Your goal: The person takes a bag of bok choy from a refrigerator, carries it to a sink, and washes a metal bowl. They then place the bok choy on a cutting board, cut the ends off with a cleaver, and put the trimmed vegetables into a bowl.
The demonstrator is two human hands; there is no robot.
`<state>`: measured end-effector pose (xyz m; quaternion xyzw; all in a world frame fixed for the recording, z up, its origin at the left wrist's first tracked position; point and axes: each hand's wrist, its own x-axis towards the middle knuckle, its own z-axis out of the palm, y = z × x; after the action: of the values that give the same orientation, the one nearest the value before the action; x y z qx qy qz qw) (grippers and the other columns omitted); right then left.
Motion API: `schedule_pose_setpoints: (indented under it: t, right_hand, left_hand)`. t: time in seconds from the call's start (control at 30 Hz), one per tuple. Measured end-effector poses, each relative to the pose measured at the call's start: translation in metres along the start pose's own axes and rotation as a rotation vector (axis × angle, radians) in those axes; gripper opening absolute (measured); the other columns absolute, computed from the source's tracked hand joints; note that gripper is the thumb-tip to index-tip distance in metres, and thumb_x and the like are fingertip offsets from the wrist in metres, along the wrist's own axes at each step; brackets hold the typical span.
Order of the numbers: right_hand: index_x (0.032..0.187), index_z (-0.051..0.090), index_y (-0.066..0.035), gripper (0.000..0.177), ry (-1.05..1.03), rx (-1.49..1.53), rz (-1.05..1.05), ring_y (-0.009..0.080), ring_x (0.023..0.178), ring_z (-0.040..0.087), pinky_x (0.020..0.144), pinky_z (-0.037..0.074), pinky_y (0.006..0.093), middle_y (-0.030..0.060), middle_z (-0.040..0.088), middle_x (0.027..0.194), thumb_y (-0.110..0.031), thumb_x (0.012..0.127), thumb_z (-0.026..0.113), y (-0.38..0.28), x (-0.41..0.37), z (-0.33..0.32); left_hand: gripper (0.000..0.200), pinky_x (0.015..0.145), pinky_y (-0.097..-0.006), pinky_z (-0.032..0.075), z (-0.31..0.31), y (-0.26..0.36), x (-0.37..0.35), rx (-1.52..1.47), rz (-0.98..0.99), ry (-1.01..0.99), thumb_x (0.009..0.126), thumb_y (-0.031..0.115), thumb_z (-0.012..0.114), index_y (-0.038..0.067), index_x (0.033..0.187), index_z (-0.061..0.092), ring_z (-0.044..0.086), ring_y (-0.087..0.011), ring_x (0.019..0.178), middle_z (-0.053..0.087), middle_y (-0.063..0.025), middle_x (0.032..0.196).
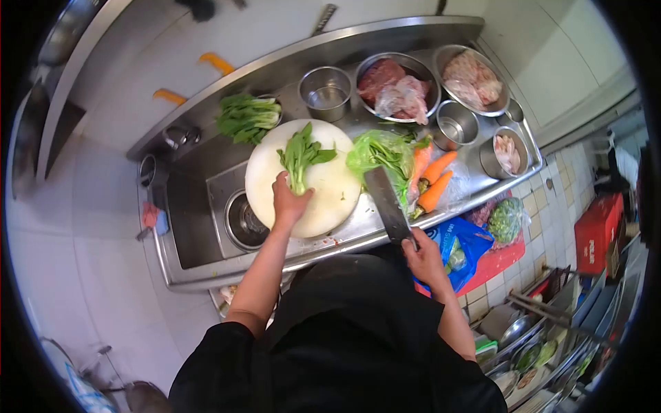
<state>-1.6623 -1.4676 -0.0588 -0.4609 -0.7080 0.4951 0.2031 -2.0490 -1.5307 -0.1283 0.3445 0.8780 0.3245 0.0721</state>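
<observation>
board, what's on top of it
On the board: greens, gripped low by the left hand, and a small green scrap near the right edge. Whatever lies directly beneath the greens and hand is covered.

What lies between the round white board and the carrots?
In the head view, a green plastic bag with leafy greens lies there; the cleaver in the right hand shows there too.

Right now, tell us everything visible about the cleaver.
The cleaver has a broad, rectangular, dark, metallic-looking blade. The right hand grips its handle, largely covering it. The blade slants left and away from the person over the steel counter, its far end overlapping the bag of greens in view; contact is unclear.
</observation>
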Motion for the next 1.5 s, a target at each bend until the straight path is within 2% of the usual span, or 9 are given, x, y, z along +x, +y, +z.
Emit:
schedule_pose_setpoints:
  t: [0.07,0.2,0.3,0.43,0.5,0.57,0.8,1.23,1.5]
  right_hand:
    - [0.128,0.068,-0.004,0.030,-0.149,-0.044,0.102,0.0419,0.081,0.073,0.073,0.056,0.0455,0.0275,0.072,0.092,-0.020,0.103,0.065,-0.021,0.019,0.014]
    - [0.133,0.064,-0.004,0.035,-0.281,-0.167,0.064,0.0488,0.091,0.072,0.085,0.055,0.0529,0.0318,0.073,0.099,-0.025,0.104,0.061,-0.038,0.049,0.042]
    - [0.130,0.065,-0.002,0.033,-0.270,-0.255,-0.052,0.0385,0.075,0.068,0.073,0.054,0.0468,0.0271,0.070,0.090,-0.023,0.105,0.062,-0.029,0.063,0.058]
    - [0.130,0.064,-0.002,0.033,-0.264,-0.266,-0.081,0.0484,0.084,0.070,0.078,0.054,0.0524,0.0309,0.071,0.095,-0.023,0.105,0.060,-0.039,0.068,0.060]
    - [0.132,0.059,-0.003,0.034,-0.228,-0.320,-0.069,0.0566,0.099,0.067,0.089,0.052,0.0622,0.0353,0.071,0.100,-0.022,0.105,0.057,-0.052,0.065,0.056]
    - [0.131,0.059,-0.003,0.032,-0.215,-0.361,-0.071,0.0567,0.098,0.067,0.088,0.051,0.0627,0.0354,0.071,0.099,-0.021,0.105,0.057,-0.059,0.059,0.052]
    - [0.128,0.058,-0.001,0.028,-0.199,-0.421,-0.089,0.0565,0.094,0.067,0.082,0.051,0.0631,0.0341,0.071,0.094,-0.016,0.105,0.058,-0.076,0.030,0.036]
    - [0.126,0.057,0.000,0.026,-0.196,-0.406,-0.092,0.0535,0.089,0.069,0.077,0.053,0.0617,0.0325,0.071,0.091,-0.017,0.107,0.057,-0.082,0.010,0.055]
    - [0.120,0.051,0.002,0.021,-0.215,-0.440,-0.092,0.0531,0.085,0.069,0.075,0.051,0.0628,0.0324,0.069,0.087,-0.015,0.107,0.054,-0.079,0.009,0.059]
  left_hand:
    - [0.073,0.096,-0.0420,0.056,0.001,-0.001,-0.020,0.041,0.022,0.093,0.078,0.027,0.096,0.002,0.133,0.054,0.069,-0.0326,0.110,0.069,-0.0200,0.118]
    - [0.067,0.092,-0.0395,0.058,0.005,0.014,-0.037,-0.275,-0.084,-0.087,0.080,0.021,0.093,0.002,0.133,0.056,0.069,-0.0305,0.104,0.067,-0.0182,0.116]
    - [0.061,0.088,-0.0361,0.060,0.017,0.029,-0.044,-0.513,-0.108,-0.227,0.084,0.017,0.090,0.002,0.133,0.057,0.072,-0.0253,0.101,0.067,-0.0171,0.120]
    - [0.048,0.093,-0.0325,0.060,0.019,0.012,-0.044,-0.776,-0.096,-0.353,0.091,0.000,0.080,0.000,0.134,0.057,0.074,-0.0190,0.103,0.066,-0.0133,0.122]
    - [0.046,0.096,-0.0336,0.060,0.014,-0.002,-0.042,-0.719,-0.066,-0.391,0.092,-0.004,0.076,-0.001,0.134,0.059,0.074,-0.0213,0.108,0.065,-0.0135,0.127]
    - [0.042,0.095,-0.0368,0.062,0.001,0.003,-0.039,-0.501,0.183,-0.344,0.092,-0.001,0.075,0.001,0.132,0.063,0.073,-0.0266,0.109,0.065,-0.0156,0.129]
    - [0.048,0.104,-0.0430,0.056,-0.010,0.016,-0.030,-0.194,0.484,-0.485,0.091,0.009,0.079,0.009,0.138,0.067,0.067,-0.0345,0.121,0.054,-0.0177,0.144]
    - [0.037,0.098,-0.0462,0.056,0.001,0.005,-0.043,-0.219,0.463,-0.402,0.096,0.016,0.077,0.006,0.130,0.068,0.067,-0.0381,0.115,0.062,-0.0152,0.131]
    - [0.034,0.095,-0.0436,0.058,0.003,0.009,-0.033,-0.238,0.592,-0.392,0.096,0.014,0.079,0.005,0.128,0.069,0.069,-0.0359,0.112,0.061,-0.0165,0.124]
